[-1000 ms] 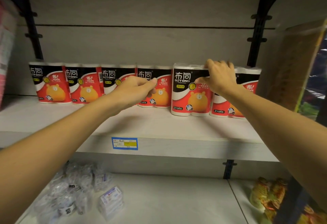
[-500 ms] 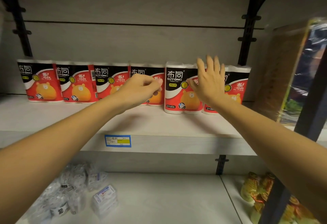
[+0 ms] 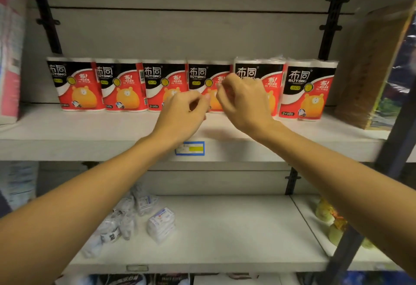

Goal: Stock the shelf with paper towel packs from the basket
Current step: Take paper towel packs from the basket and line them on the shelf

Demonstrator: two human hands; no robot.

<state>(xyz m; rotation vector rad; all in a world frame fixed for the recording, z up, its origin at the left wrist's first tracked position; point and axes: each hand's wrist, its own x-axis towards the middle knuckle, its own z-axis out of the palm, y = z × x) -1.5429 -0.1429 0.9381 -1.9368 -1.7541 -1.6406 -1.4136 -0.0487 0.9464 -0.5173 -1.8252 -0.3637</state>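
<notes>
Several red, black and white paper towel packs stand upright in a row at the back of the white shelf. The leftmost pack and the rightmost pack are in full view. My left hand hovers in front of the middle packs with its fingers curled and nothing in it. My right hand is beside it, fingers curled, just in front of the fifth pack and partly hiding it. Neither hand grips a pack. The basket is out of view.
A brown wrapped package leans at the shelf's right end and a pink-white package stands at the left. Black shelf brackets run up the back wall. The lower shelf holds small white packets and yellow-green goods.
My right hand let go of the fifth pack's top, spread flat on its front, then curled and drew back leftward. My left hand stayed curled. The view shifted.
</notes>
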